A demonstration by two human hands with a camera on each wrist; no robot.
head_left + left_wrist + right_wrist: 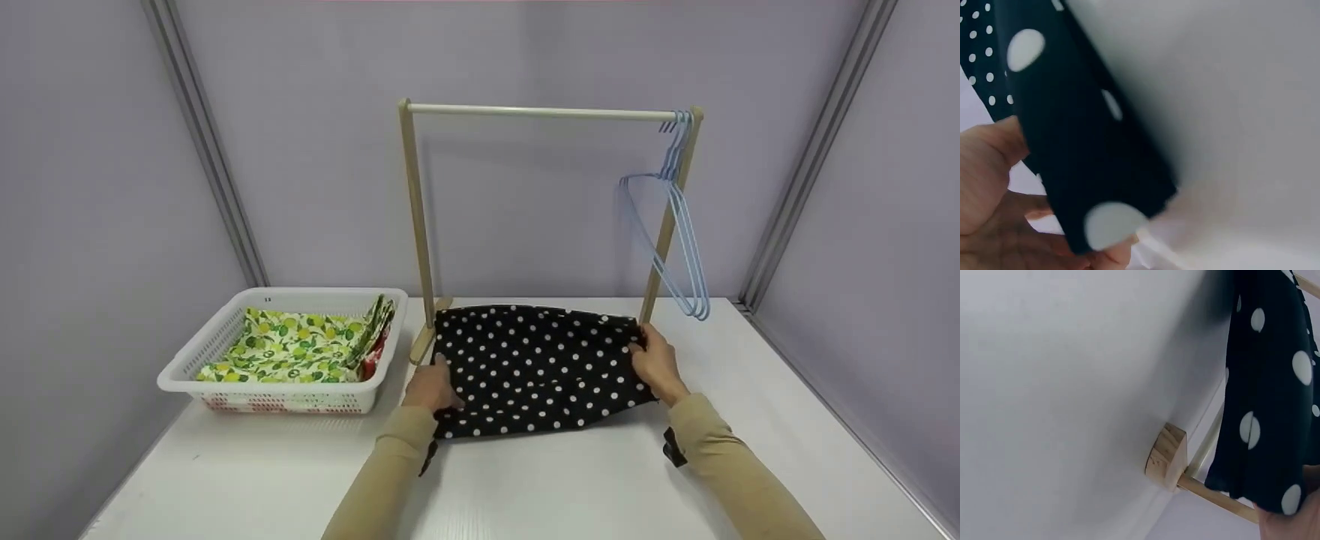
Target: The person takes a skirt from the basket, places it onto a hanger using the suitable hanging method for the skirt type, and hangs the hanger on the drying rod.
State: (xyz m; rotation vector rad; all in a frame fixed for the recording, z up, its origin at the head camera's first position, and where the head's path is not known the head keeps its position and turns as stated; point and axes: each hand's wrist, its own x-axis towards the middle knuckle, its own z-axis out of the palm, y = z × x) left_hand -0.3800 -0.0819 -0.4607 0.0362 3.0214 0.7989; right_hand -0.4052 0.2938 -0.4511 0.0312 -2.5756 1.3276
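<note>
Extends left forearm [379, 472] and right forearm [739, 469] forward, both tan-sleeved, well apart and converging ahead. Grips with left hand [430, 387], thumb [1006, 139] opposed to fingers [1022, 242]. Grips likewise with right hand [658, 365], thumb turned inward, fingers partly hidden. Positions left hand slightly nearer the body than right.

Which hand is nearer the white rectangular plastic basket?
Left. The left hand grips black polka-dot fabric beside the basket; the right hand grips the fabric's opposite end, farther away.
</note>
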